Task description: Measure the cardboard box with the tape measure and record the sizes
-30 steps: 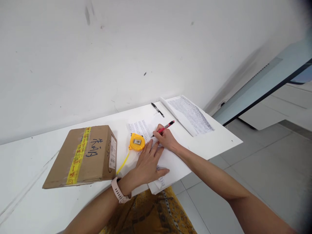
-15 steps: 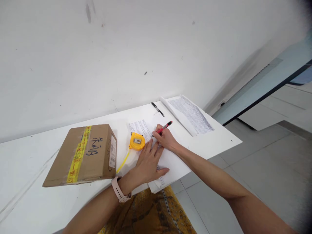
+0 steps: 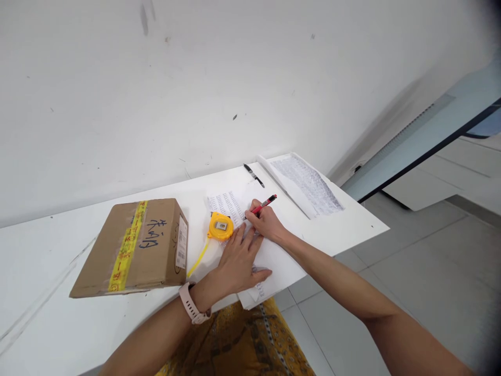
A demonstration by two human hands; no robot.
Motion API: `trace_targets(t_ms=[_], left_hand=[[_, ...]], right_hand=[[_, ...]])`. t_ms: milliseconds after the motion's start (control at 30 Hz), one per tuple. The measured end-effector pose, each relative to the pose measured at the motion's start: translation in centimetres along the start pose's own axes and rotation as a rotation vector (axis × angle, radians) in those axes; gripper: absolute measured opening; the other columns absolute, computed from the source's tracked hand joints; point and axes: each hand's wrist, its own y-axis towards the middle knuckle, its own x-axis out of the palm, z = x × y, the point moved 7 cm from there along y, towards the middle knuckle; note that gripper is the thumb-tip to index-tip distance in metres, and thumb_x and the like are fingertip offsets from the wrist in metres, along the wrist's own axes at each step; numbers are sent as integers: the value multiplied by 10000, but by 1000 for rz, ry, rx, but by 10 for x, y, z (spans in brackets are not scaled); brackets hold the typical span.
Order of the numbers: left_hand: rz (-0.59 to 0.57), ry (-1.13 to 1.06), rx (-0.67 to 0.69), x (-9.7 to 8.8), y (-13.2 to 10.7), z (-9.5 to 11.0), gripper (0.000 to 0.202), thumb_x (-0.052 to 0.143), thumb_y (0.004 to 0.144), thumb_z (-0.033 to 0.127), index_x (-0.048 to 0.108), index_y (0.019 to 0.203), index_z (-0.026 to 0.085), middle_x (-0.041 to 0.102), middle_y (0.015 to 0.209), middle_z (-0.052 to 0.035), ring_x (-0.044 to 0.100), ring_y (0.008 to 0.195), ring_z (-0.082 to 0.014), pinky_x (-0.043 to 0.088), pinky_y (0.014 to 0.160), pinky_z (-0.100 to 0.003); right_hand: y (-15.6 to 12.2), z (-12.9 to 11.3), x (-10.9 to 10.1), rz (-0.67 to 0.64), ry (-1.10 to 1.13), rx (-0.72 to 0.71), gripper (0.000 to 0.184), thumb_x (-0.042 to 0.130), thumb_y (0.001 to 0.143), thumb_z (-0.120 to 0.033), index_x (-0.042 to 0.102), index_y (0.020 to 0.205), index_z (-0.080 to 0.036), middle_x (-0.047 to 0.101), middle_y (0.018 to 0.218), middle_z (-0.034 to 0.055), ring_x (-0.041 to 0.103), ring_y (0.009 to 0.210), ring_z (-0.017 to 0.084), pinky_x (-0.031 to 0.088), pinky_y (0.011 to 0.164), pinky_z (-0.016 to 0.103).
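Note:
My right hand (image 3: 265, 221) is closed round a red pen (image 3: 266, 203), its tip down at the paper (image 3: 224, 201), which carries rows of small writing. Spread flat over the lower part of the sheets lies my left hand (image 3: 241, 261), its fingers apart and the wrist wearing a pale pink watch band. Just beyond its fingertips, a yellow tape measure (image 3: 221, 226) rests on the paper. A short length of its yellow tape runs down toward the cardboard box (image 3: 156, 235). The pen's tip is partly hidden by my fingers.
A black pen (image 3: 253, 176) lies behind the paper. Right of it, more written sheets (image 3: 307, 183) sit on the white table (image 3: 352, 224), near its right end. The box, with yellow printed tape, stands left. A white wall (image 3: 195, 78) rises behind the table.
The view has shifted very slightly. Both hands, the red pen and the tape measure keep their places.

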Motion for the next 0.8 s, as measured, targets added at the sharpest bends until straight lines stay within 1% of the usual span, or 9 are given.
trace_targets(t_ms=[67,200,333,467,800], left_hand=[[14,-12,5,-1,0,0,853,631,820,570,335,1484,124,274,1601,-206,105,1504,-397,193,1192,-576],[5,-14,-4,1,-1,0,853,638,816,565,336,1481,125,282,1597,-211,108,1501,-406,201,1188,-581],[26,-28,3,0,-1,0,840,630,822,567,327,1486,152,278,1602,-198,113,1503,-397,203,1185,-589],[5,-20,-6,1,0,0,862,648,813,561,337,1485,119,281,1599,-206,112,1500,-409,196,1192,-573],[13,0,-1,1,-1,0,844,642,818,562,345,1477,126,283,1600,-198,105,1502,-402,188,1198,-573]], right_hand=[[0,0,1,-2,-3,-2,214,530,796,-320,401,652,-229,427,598,-58,384,510,108,307,504,264],[1,1,0,0,-22,-9,208,526,790,-317,400,651,-228,429,596,-54,388,517,109,311,513,263],[1,2,0,0,-37,-9,180,523,776,-298,409,656,-227,425,576,-57,390,520,113,311,519,261],[1,1,-1,5,-25,-1,187,525,779,-304,410,653,-228,423,582,-57,393,519,113,314,517,264],[1,1,-3,28,-17,-2,218,517,793,-322,395,639,-228,425,603,-52,390,525,112,316,521,269]])
